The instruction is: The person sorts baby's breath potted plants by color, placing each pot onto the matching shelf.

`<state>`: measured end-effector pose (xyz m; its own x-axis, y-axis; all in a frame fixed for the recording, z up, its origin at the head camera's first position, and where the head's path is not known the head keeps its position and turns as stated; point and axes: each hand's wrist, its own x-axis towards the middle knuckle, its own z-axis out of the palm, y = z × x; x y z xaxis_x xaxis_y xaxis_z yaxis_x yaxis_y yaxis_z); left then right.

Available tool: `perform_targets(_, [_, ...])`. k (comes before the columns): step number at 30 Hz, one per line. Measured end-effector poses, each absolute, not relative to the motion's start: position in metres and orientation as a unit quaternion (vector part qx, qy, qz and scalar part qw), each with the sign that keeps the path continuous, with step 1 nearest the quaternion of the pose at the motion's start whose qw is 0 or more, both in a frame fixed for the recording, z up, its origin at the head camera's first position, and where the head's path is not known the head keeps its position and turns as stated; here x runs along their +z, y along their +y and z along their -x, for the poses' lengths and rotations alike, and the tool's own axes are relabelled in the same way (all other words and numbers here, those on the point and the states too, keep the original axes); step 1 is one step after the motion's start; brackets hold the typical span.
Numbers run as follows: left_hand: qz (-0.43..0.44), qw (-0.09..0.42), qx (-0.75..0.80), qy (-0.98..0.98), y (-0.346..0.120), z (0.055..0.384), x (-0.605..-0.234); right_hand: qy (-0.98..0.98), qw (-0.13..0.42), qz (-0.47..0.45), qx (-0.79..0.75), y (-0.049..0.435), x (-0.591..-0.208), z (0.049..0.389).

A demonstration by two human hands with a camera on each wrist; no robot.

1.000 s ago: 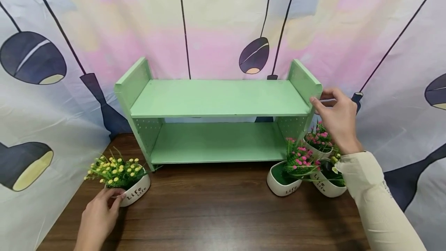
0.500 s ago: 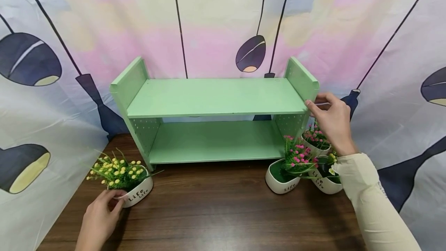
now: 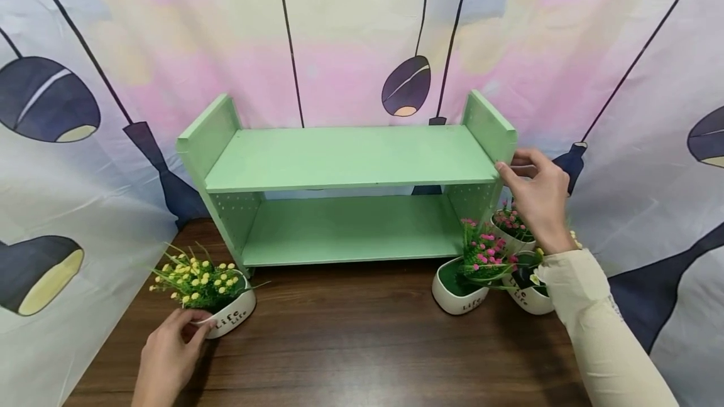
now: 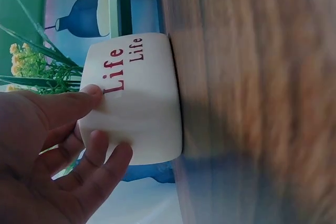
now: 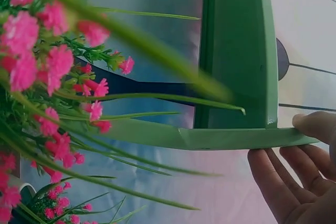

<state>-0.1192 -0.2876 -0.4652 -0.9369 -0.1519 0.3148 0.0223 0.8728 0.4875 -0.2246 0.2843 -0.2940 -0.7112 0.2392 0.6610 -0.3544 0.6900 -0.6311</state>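
Note:
My left hand (image 3: 172, 353) pinches the near left rim of a white oval flowerpot (image 3: 233, 318) printed "Life". Its artificial plant has small yellow flowers (image 3: 195, 278) and thin green blades. In the left wrist view the pot (image 4: 139, 93) stands on the table, thumb at its rim and fingertips against its end. At the right, my right hand (image 3: 540, 196) holds the front edge of the side panel of a two-tier green shelf (image 3: 351, 156). The right wrist view has the thumb (image 5: 315, 124) on the panel's inner side and fingers on its outer side.
Right of the shelf, under my right arm, stand white pots: one with pink flowers (image 3: 459, 287), another pink one (image 3: 511, 225) behind, and a third pot (image 3: 528, 297) partly hidden by the sleeve. The brown wooden table (image 3: 351, 344) meets a patterned curtain (image 3: 351, 36) behind.
My left hand and the yellow-flowered pot have shifted slightly right along the table. My right hand has slid a little lower on the shelf's panel. The view has shifted slightly.

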Motion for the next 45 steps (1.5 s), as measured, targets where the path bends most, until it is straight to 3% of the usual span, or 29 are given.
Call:
perform_targets(7, [-0.009,0.232,-0.240,-0.943,-0.276,0.113,-0.460,-0.832,0.386,-0.043,0.396,0.286,-0.291,0.223])
perform_targets(30, [0.095,0.309,-0.264,-0.908,-0.235,0.116,-0.403,-0.842,0.362,-0.033,0.399,0.287,-0.293,0.223])
perform_targets(36, [0.121,0.308,-0.258,-0.908,-0.228,0.124,-0.397,-0.845,0.355,-0.027,0.398,0.286,-0.294,0.223])
perform_targets(45, [0.143,0.262,-0.276,-0.914,-0.218,0.140,-0.392,-0.844,0.362,-0.029,0.396,0.285,-0.293,0.224])
